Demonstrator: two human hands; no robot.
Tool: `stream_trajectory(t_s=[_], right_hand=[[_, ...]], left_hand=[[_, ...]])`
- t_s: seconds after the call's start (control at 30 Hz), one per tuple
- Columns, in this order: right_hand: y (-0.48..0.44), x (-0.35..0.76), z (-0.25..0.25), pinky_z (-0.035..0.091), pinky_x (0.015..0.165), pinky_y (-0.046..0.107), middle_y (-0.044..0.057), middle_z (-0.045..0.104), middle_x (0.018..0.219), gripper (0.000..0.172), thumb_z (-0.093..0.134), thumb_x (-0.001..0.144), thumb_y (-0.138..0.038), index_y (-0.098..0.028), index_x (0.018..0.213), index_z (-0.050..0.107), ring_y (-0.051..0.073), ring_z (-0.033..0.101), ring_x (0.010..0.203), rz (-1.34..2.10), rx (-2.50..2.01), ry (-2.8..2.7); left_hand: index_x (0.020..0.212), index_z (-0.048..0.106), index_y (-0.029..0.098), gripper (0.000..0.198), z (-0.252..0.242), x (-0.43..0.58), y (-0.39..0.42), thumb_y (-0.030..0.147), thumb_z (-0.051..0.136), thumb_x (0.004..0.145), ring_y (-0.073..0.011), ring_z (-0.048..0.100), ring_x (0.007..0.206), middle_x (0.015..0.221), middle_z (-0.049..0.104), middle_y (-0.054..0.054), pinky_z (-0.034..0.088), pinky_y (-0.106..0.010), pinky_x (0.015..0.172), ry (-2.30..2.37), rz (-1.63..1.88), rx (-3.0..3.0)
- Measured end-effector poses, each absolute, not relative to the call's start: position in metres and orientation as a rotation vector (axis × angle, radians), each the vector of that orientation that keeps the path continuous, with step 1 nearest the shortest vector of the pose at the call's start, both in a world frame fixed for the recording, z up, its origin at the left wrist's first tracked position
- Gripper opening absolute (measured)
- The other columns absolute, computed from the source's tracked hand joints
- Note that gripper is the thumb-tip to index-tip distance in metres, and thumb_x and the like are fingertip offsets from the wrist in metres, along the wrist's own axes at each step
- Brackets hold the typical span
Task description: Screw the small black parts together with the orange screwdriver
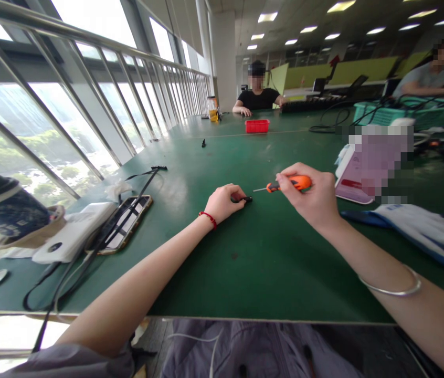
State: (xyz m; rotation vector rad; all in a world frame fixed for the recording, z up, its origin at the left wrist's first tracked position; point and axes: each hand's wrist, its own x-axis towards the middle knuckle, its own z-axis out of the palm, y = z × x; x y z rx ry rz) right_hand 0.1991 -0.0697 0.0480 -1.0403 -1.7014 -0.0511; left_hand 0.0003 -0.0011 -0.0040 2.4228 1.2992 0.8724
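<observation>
My right hand (pixel 312 197) is closed around the orange and black handle of a screwdriver (pixel 301 182). Its thin metal shaft points left, and the tip stops a little short of my left hand. Low over the green table (pixel 269 273), my left hand (pixel 225 202) pinches a small black part (pixel 247 199). Most of that part is covered by my fingers, so its exact kind cannot be made out. Screwdriver tip and black part are apart.
Right of me lie white and blue work gloves (pixel 422 228) beside a propped phone (pixel 353 176). Left are a smartphone (pixel 129 226) with black straps, a white box (pixel 74 231) and a cup (pixel 7 207). Farther off stand a red basket (pixel 257 126), a teal basket (pixel 422 113) and a seated person (pixel 259 97).
</observation>
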Motion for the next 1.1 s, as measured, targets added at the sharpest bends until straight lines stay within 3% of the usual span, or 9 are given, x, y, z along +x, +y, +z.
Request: stream_trajectory(t_s=[0.17,0.33,0.63,1.1], right_hand=[[-0.056,0.204,0.037,0.044,0.064,0.027,0.003,0.061,0.083,0.016,0.053,0.082,-0.028,-0.024,0.093,0.065,0.016,0.059,0.072,-0.06,-1.102,-1.794],[-0.044,0.196,0.015,0.039,0.057,0.023,0.001,0.053,0.079,0.018,0.057,0.078,-0.024,-0.026,0.093,0.066,0.014,0.055,0.067,-0.04,-1.251,-2.03],[-0.043,0.194,0.012,0.037,0.056,0.023,0.0,0.055,0.08,0.016,0.059,0.078,-0.028,-0.027,0.092,0.067,0.015,0.057,0.07,-0.149,-1.309,-2.023],[-0.043,0.194,0.01,0.036,0.054,0.024,0.0,0.058,0.077,0.014,0.058,0.079,-0.029,-0.027,0.087,0.071,0.014,0.058,0.067,-0.202,-1.33,-2.012]], left_hand=[[0.08,0.065,0.021,0.01,0.005,0.002,-0.009,0.022,0.057,0.074,-0.0154,0.058,0.079,0.083,0.062,-0.001,0.043,-0.027,0.072,1.332,0.923,2.715],[0.084,0.065,0.021,0.014,0.011,0.006,-0.015,0.023,0.051,0.08,-0.0169,0.054,0.081,0.083,0.061,-0.003,0.039,-0.029,0.075,1.309,0.972,2.984],[0.084,0.063,0.021,0.015,0.01,0.01,-0.019,0.024,0.048,0.083,-0.0165,0.053,0.079,0.08,0.059,-0.004,0.038,-0.029,0.073,1.251,1.067,2.971],[0.083,0.063,0.019,0.011,0.011,0.011,-0.02,0.018,0.054,0.077,-0.0151,0.057,0.08,0.082,0.062,-0.003,0.045,-0.026,0.075,1.152,1.098,2.784]])
